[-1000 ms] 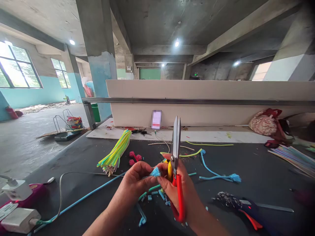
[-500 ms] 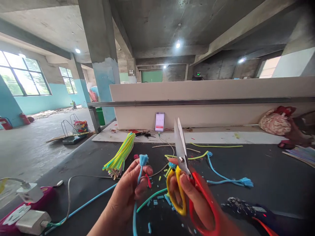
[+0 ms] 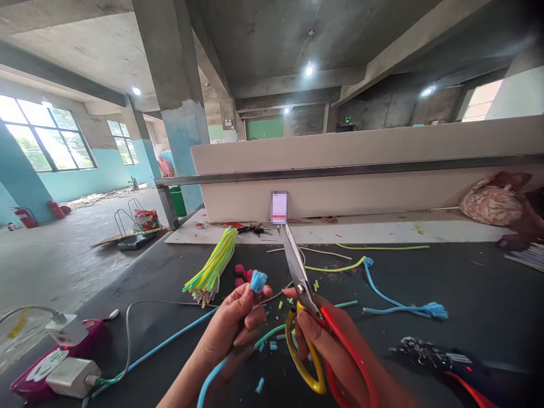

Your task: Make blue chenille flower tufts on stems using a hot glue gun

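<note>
My left hand (image 3: 236, 317) pinches a blue fuzzy stem (image 3: 212, 374) just under its bunched, tufted blue head (image 3: 258, 281); the stem trails down toward the lower edge. My right hand (image 3: 335, 340) grips a pair of scissors (image 3: 297, 269) with one yellow and one red handle loop. Their blades point up and away, nearly closed, to the right of the blue tuft and apart from it. Small blue and green cut pieces (image 3: 260, 385) lie on the black table below the hands. A magenta tuft (image 3: 242, 273) shows behind my left hand.
A bundle of yellow-green stems (image 3: 215, 263) lies left. A blue stem with tufted end (image 3: 436, 310) is at right, near a dark tool with red handle (image 3: 429, 354). A phone (image 3: 279, 208) leans on the back panel. Chargers (image 3: 70, 377) and cables occupy the left edge.
The blue tuft has turned to show its top toward the right, and the stem now bows out lower left. The scissors have tilted leftward and their blades have come lower. The view shifted slightly.
</note>
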The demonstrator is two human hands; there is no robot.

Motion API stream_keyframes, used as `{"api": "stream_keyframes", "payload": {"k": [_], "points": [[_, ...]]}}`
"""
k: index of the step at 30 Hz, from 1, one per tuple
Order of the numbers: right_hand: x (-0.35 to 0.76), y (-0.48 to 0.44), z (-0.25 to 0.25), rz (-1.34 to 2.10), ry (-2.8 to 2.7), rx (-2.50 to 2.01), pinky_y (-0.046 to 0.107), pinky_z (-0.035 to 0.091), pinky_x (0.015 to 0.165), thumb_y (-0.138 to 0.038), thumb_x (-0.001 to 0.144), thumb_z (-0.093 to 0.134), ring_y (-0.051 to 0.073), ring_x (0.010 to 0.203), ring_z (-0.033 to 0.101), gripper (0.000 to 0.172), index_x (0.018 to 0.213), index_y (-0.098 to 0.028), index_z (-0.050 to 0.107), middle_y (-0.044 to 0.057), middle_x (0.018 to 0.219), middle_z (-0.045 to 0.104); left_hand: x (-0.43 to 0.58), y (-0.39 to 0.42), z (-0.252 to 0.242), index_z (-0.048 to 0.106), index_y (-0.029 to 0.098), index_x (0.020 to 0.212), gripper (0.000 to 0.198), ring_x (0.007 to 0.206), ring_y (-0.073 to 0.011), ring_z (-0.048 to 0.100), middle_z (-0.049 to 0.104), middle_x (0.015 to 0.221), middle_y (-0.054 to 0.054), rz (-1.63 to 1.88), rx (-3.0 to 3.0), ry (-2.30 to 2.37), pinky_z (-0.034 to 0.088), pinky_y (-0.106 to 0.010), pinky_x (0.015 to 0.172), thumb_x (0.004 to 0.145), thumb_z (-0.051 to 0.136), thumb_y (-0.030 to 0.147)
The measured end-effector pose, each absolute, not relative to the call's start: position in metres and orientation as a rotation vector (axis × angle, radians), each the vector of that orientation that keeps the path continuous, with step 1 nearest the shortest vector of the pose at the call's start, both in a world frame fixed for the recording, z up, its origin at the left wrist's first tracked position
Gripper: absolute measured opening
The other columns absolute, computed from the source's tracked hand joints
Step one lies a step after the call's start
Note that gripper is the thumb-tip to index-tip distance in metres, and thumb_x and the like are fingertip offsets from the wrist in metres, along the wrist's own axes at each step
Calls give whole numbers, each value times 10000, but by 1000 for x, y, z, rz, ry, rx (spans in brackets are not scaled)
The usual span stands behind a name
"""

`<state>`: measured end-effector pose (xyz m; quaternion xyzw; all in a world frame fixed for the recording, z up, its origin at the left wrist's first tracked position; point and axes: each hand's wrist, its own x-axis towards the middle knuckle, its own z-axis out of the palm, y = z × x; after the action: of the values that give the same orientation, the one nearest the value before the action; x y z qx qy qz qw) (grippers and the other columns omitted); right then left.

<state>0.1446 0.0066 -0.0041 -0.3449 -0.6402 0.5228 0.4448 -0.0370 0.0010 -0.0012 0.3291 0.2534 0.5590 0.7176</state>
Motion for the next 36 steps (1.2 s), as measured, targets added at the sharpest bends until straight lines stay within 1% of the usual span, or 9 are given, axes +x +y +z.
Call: {"api": "stream_keyframes", "payload": {"k": [4,8,10,15,19,23,26,32,36], "points": [[144,9,-4,1217,-1565,-902,284,415,525,-506,799,547,143,549,500,436,1107,-198,570,-20,603,522,-34,2,-7,569,153,808,275,394,8,201,496,707,11,1214,711,537,88,-117,292,693,703,364],[146,10,-5,1138,-1589,-929,273,434,532,-497,803,550,128,560,478,382,1058,-214,578,-22,638,503,-31,4,-14,518,155,721,266,337,-4,144,349,450,69,1147,771,548,97,-123,298,809,563,402],[148,11,-6,1118,-1614,-934,282,451,557,-493,805,550,135,581,500,388,1078,-218,573,-15,659,525,-30,5,-15,489,158,693,301,321,-7,121,286,399,86,1125,795,575,107,-131,300,839,508,421],[151,13,-7,1232,-1616,-876,337,488,637,-476,824,536,175,672,597,457,1220,-251,500,24,784,602,-29,4,-13,415,171,657,352,318,5,142,318,453,92,1145,735,617,88,-138,295,751,627,437],[147,14,-8,1240,-1499,-830,347,505,678,-447,790,595,177,711,607,429,1179,-278,524,12,805,589,-29,4,-14,376,181,652,372,305,15,165,377,503,85,1142,734,605,79,-142,284,728,659,411],[143,16,-14,1152,-1484,-843,304,500,639,-430,775,614,149,661,573,411,1151,-282,542,-8,770,573,-28,4,-12,450,216,856,279,311,15,205,457,591,76,1173,743,577,89,-129,289,747,652,376],[143,19,-18,1042,-1567,-877,269,491,594,-417,790,586,126,602,540,363,1122,-276,547,-22,742,552,-28,3,-10,460,243,1028,361,303,10,214,446,573,85,1191,717,620,95,-129,292,760,624,422],[145,22,-22,644,-1774,-945,250,500,590,-301,820,510,135,631,551,302,1120,-272,500,0,804,539,-29,3,-8,487,213,957,287,287,8,190,409,513,98,1306,634,646,106,-145,300,779,601,407],[145,22,-27,399,-1942,-972,268,523,595,-249,806,519,168,720,597,350,1145,-283,438,36,910,563,-30,5,-9,481,230,938,312,307,15,227,473,585,84,1430,571,565,118,-134,309,723,677,343]]}}
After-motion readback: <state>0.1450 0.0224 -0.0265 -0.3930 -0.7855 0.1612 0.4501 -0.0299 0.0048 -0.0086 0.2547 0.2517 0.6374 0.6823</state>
